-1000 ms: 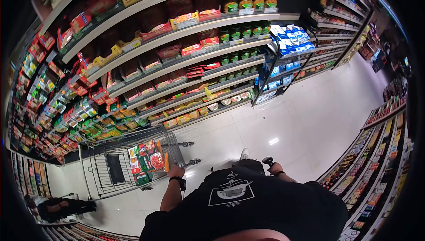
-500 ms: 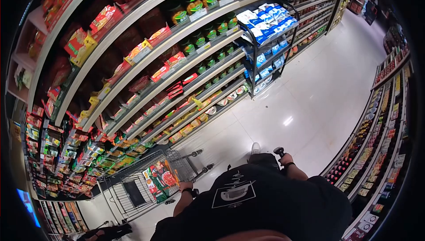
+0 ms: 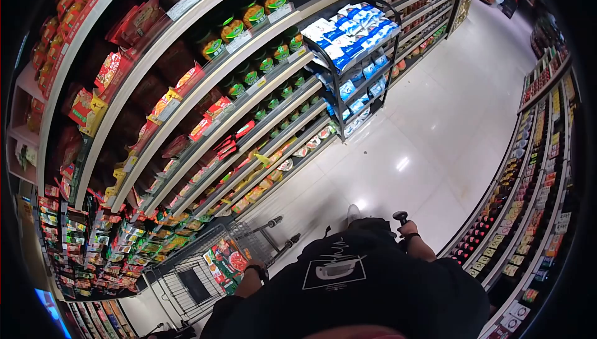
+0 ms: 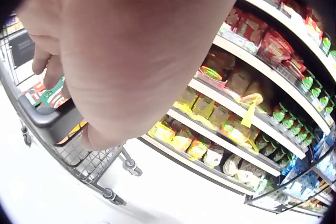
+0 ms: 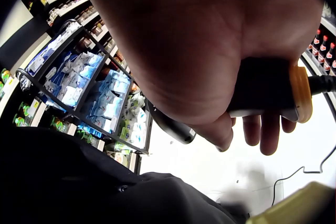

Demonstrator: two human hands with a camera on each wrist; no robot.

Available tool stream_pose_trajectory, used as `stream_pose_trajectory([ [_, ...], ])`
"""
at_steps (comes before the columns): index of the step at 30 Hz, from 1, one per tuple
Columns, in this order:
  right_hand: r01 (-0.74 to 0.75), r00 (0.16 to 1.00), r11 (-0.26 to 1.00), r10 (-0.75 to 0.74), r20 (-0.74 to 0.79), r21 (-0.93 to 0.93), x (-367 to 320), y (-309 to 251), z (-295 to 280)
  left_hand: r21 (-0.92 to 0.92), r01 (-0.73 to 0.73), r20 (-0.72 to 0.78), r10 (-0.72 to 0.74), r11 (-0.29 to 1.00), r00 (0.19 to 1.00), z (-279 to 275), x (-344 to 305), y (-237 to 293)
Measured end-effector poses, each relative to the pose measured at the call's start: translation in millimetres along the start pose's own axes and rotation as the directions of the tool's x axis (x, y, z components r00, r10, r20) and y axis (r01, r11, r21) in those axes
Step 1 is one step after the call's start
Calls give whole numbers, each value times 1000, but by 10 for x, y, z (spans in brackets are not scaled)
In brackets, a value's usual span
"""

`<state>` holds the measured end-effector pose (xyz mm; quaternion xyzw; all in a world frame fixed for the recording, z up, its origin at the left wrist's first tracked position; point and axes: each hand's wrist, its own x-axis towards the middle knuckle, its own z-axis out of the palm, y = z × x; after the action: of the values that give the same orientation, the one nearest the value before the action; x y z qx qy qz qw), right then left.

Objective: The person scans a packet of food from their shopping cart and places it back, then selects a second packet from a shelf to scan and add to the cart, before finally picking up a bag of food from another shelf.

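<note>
My left hand (image 3: 251,263), with a dark band on its wrist, is at the handle end of a wire shopping cart (image 3: 196,286). In the left wrist view its fingers and thumb curl around the black cart handle (image 4: 58,122). Red and green food packages (image 3: 227,259) lie in the cart's basket. Out to the right, my right hand (image 3: 408,227) grips a black handheld device (image 5: 265,90). An orange ring and a cord show at one end of that device, and a rounded black end juts out past the thumb side.
Curving shelves of red packets and green-lidded jars (image 3: 254,15) line the left. A black rack (image 3: 336,93) of blue and white bags stands at their end. Shelves of bottles (image 3: 479,233) run along the right. Pale shiny floor tiles (image 3: 423,146) lie between, and my shoe (image 3: 353,212) shows below.
The head view has swung, so the shelves and the rack sit further left and the cart lower. Both hands keep their holds. The dark-clothed figure at lower left has mostly slipped out of view.
</note>
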<state>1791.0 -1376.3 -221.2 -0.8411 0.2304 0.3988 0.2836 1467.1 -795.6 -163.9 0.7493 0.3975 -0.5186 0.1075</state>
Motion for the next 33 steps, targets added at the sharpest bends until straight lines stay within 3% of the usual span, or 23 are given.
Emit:
stream_pose_trajectory([
  [1, 0, 1000, 1000, 0, -15, 13, -71, -16, -57, -149, 69, -30, -74, 986, 997, -17, -7, 42],
  [2, -11, 1000, 1000, 11, 7, 4, 4, 44, -59, -157, 70, -27, -76, 985, 997, -18, 23, 79],
  [4, -39, 998, 997, 42, 42, -63, 63, 80, -98, -69, -68, -179, 55, 995, 982, 65, 251, 105],
  [7, -4, 999, 999, 6, 33, -38, 104, 75, -107, -78, -26, -126, 16, 997, 992, -22, 89, 302],
  [9, 9, 999, 999, -8, 35, -32, 142, 37, -108, -114, 35, -171, -54, 993, 984, -203, -228, 509],
  [12, 76, 996, 994, -72, 58, -79, 92, -191, -101, -1, 21, -231, -21, 1000, 973, -527, -606, 709],
  [15, 133, 990, 972, -122, 70, -191, 72, -400, -19, 66, 25, -307, -3, 998, 952, -575, -599, 708],
  [17, 174, 984, 962, -164, 64, -210, 113, -481, 119, 163, -33, -314, 84, 986, 946, -508, -405, 641],
  [21, 391, 916, 872, -401, 28, -296, -134, -704, 353, -28, -64, -385, 48, 998, 921, -453, -114, 535],
  [22, 298, 954, 917, -288, 78, -264, -178, -721, 374, -58, -85, -399, 55, 995, 915, -466, -82, 525],
  [25, 313, 949, 909, -308, 64, -277, -366, -668, 490, -132, -186, -377, 124, 974, 918, -596, -327, 517],
  [27, 285, 958, 915, -282, 51, -286, -544, -582, 534, -122, -242, -397, 176, 963, 901, -424, -14, 405],
  [30, 206, 979, 919, -196, 62, -337, -926, -367, 527, -106, -390, -474, 298, 915, 828, -346, -78, 385],
  [32, 224, 973, 904, -231, 25, -365, -995, -14, 552, -496, -430, -297, 318, 754, 901, -466, -291, 362],
  [33, 257, 961, 885, -278, 3, -389, -1050, 151, 560, -488, -437, -291, 331, 755, 897, -402, -220, 360],
])
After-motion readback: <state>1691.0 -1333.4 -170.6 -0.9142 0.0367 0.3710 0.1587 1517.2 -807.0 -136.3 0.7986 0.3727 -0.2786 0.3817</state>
